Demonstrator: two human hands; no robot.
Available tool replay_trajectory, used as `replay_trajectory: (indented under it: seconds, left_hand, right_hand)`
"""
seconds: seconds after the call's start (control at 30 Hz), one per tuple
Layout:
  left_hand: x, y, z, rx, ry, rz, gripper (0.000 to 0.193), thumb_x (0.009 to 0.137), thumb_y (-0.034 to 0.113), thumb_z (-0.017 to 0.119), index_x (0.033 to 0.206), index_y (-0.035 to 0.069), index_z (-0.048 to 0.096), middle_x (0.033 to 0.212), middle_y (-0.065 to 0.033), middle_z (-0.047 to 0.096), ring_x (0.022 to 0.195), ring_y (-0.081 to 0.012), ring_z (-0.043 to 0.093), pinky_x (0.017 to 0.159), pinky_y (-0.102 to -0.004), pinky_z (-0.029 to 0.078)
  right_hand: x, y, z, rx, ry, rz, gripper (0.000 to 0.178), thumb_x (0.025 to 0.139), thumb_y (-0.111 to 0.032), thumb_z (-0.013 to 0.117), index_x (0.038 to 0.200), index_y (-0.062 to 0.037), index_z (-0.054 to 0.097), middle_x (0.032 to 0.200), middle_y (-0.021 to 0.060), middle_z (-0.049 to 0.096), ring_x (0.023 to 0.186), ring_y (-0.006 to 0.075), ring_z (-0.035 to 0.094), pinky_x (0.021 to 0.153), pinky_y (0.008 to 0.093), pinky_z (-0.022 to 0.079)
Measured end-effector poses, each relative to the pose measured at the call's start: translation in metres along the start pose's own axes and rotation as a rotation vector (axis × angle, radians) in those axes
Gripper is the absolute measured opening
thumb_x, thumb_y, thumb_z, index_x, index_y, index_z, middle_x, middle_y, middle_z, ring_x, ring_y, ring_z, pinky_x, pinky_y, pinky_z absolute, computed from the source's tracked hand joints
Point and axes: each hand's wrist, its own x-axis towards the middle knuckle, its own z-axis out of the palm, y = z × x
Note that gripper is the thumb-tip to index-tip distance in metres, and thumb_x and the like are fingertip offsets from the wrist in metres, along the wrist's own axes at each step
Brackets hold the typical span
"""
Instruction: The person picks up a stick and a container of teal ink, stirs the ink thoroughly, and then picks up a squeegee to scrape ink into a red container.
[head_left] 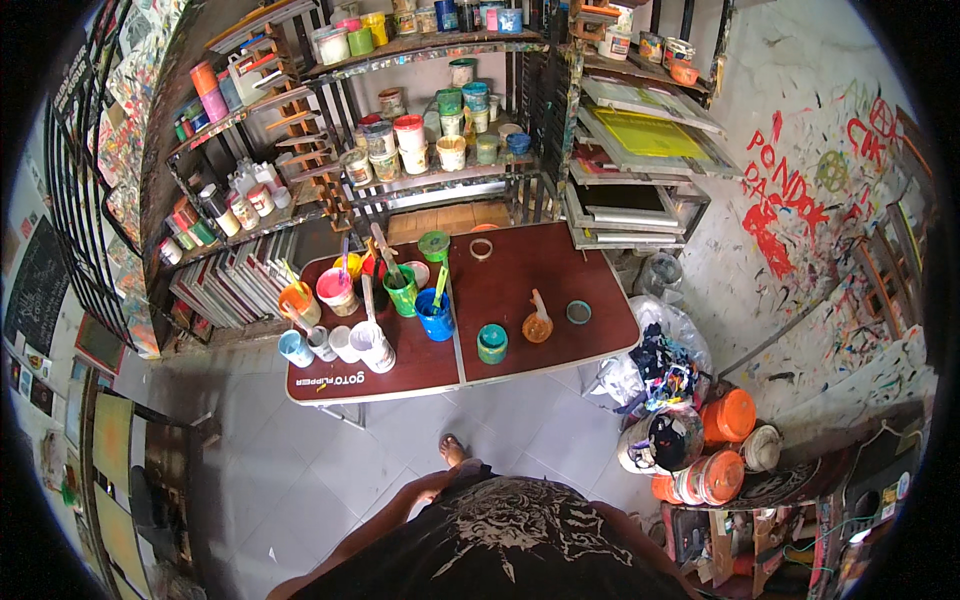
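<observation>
My left arm reaches in from the lower edge, and my left hand (432, 487) is partly covered by my dark printed shirt, its fingers not distinct. Of my right arm only the upper part shows beside the shirt; the right hand is hidden. Neither hand is seen touching anything on the dark red folding table (540, 270). On it stand a blue paint tub (436, 322), a green paint tub (402, 300) and a white tub (374, 352), with stirring tools in them. Farther right are a teal jar (492, 343), an orange-brown pot (537, 328) and a round lid (578, 312).
Shelves (430, 50) with many paint containers stand behind the table, with framed screens (640, 140) stacked at the right. Beside the table's right end are a bag of rags (660, 365) and orange buckets (730, 415). A grey tiled floor (290, 450) lies in front.
</observation>
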Motion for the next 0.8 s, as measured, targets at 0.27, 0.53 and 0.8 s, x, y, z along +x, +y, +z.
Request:
replay_trajectory:
  seconds: [0.27,0.53,0.8]
  left_hand:
    - [0.023,-0.028,-0.001,0.115,0.136,-0.163,0.077,0.086,0.069,0.029,0.119,0.004,0.051,0.110,-0.0184,0.055,0.093,-0.0259,0.051,0.077,-0.0416,0.044]
    - [0.047,-0.110,-0.045,0.140,0.419,-0.185,0.073,0.085,0.067,0.033,0.105,0.001,0.054,0.093,-0.0143,0.060,0.085,-0.0305,0.062,0.070,-0.0465,0.049]
    - [0.042,-0.181,-0.054,0.119,0.555,-0.132,0.074,0.087,0.064,0.033,0.097,-0.005,0.058,0.091,-0.0196,0.063,0.079,-0.0314,0.063,0.072,-0.0434,0.048]
  right_hand:
    - [-0.034,0.039,0.024,0.101,-0.030,0.048,0.031,0.080,-0.027,0.058,0.105,-0.0089,0.060,0.099,0.0161,0.063,0.093,0.0336,0.059,0.081,0.0407,0.047]
    - [0.008,0.011,0.008,0.077,-0.078,-0.119,0.032,0.080,-0.028,0.058,0.105,-0.0088,0.059,0.099,0.0165,0.063,0.093,0.0339,0.059,0.081,0.0413,0.047]
    - [0.057,-0.038,-0.028,-0.107,-0.146,-0.148,0.035,0.076,-0.030,0.064,0.105,-0.0097,0.060,0.098,0.0156,0.064,0.091,0.0326,0.061,0.079,0.0420,0.049]
